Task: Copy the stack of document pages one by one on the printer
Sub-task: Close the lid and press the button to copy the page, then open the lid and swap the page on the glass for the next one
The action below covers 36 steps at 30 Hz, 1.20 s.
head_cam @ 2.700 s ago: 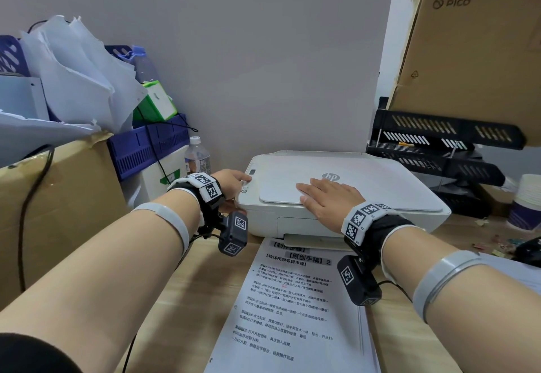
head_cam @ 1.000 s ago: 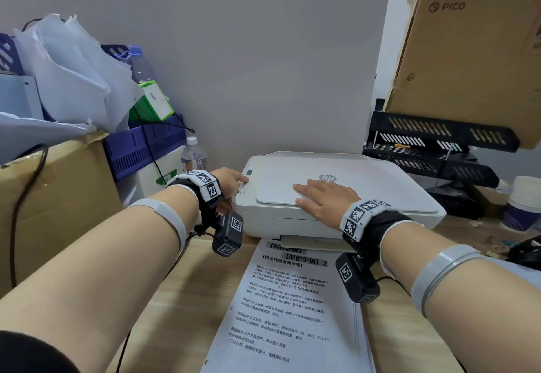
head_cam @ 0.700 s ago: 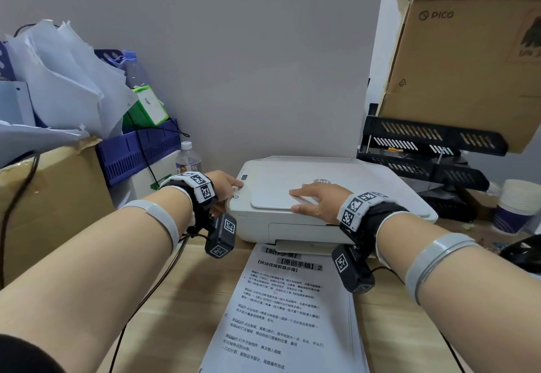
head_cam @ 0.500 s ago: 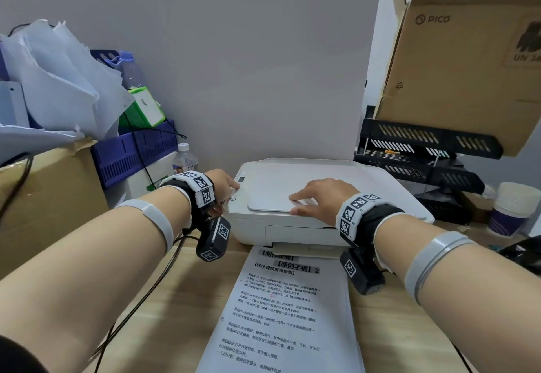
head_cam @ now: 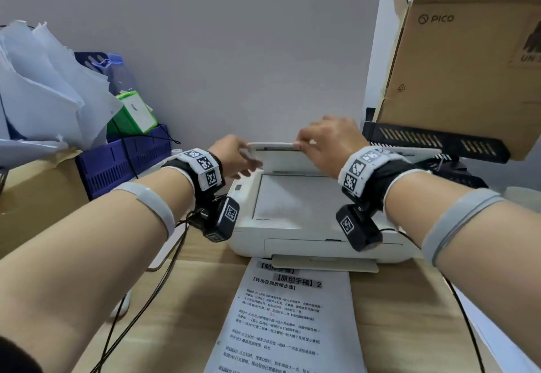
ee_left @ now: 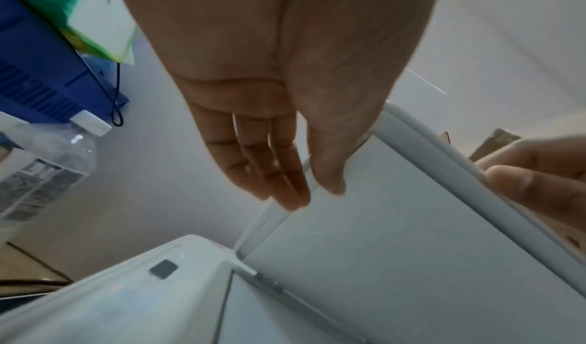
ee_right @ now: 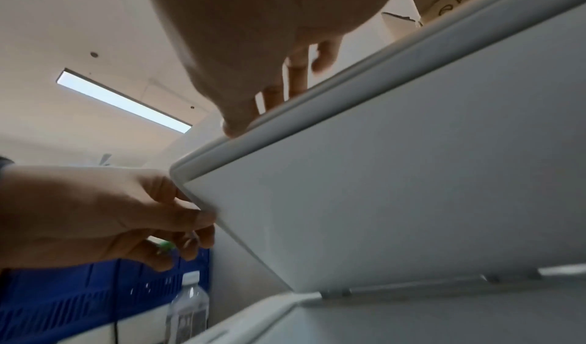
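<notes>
Even, soft indoor light, ceiling light strip (ee_right: 123, 100) glowing, motion-blurred hands, wide-angle bending at edges

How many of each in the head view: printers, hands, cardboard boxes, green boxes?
Printer: 1
Hands: 2, left hand and right hand, both gripping the raised lid
Cardboard boxes: 2, PICO box at right, plain box at left
Green box: 1
Total: 6
</notes>
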{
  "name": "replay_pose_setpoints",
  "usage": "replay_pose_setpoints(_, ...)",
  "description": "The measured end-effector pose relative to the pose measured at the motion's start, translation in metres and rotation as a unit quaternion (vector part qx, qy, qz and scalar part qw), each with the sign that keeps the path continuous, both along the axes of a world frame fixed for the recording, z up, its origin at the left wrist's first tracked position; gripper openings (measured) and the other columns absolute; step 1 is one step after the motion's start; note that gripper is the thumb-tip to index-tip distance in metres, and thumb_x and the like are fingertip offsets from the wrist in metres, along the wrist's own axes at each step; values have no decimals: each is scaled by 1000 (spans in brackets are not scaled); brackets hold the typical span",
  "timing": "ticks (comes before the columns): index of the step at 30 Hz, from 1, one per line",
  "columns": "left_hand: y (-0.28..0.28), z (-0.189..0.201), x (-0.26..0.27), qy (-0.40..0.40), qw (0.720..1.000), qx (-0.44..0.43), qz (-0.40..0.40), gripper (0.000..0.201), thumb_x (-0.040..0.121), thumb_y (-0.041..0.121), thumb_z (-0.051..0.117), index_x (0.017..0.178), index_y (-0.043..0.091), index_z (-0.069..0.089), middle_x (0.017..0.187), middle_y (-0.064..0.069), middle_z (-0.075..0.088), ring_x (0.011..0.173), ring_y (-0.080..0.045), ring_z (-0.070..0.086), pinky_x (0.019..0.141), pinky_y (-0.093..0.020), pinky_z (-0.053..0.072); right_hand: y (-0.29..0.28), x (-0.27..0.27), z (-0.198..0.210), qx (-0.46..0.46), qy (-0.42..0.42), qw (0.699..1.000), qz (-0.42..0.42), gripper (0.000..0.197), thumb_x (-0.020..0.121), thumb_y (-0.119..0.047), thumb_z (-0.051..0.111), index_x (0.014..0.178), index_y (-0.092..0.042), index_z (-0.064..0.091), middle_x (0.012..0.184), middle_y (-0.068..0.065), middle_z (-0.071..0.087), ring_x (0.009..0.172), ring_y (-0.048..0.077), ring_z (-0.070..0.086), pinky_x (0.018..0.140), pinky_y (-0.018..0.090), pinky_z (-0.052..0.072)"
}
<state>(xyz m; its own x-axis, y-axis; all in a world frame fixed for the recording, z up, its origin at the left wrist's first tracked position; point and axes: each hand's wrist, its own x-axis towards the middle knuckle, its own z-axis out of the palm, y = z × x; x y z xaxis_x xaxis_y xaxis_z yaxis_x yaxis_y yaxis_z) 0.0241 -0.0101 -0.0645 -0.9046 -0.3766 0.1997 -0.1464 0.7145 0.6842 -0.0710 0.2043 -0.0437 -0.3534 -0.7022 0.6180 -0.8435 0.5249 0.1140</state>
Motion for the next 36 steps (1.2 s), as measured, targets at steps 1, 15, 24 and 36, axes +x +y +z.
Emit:
replay_pose_setpoints(1,-2,4,-8,36,999,20,10,11,89,23,72,88,13,68,84,-8,74,69,-15,69,67,-32,59,-4,-3,8,-29,25,999,-3,24,95,-44,56,101,-26,71,97,-4,66,102,26,53,89,40,39)
replay_pose_setpoints(15,-23,24,-107,153,981,79,92,44,88,14,67,130,9,54,108,-9,68,100,-25,65,90,-35,53,-15,-50,-9,-99,-196,976,-5,16,88,-21,59,102,-24,62,81,-7,55,78,14,52,74,31,44)
replay_pose_setpoints(24,-20,16,-126,95,990,65,80,69,92,10,62,153,9,28,109,-2,53,99,-17,51,81,-24,41,7,-67,-50,34,-259,965,-16,14,92,-27,60,102,-22,69,88,-9,56,90,15,58,83,31,46)
replay_pose_setpoints(36,14,24,-82,-42,993,109,13,37,93,23,64,130,17,59,126,-6,63,115,-19,60,96,-42,53,58,-30,-61,248,-355,895,-103,62,92,-69,39,139,-30,50,143,-2,49,130,19,46,106,34,31)
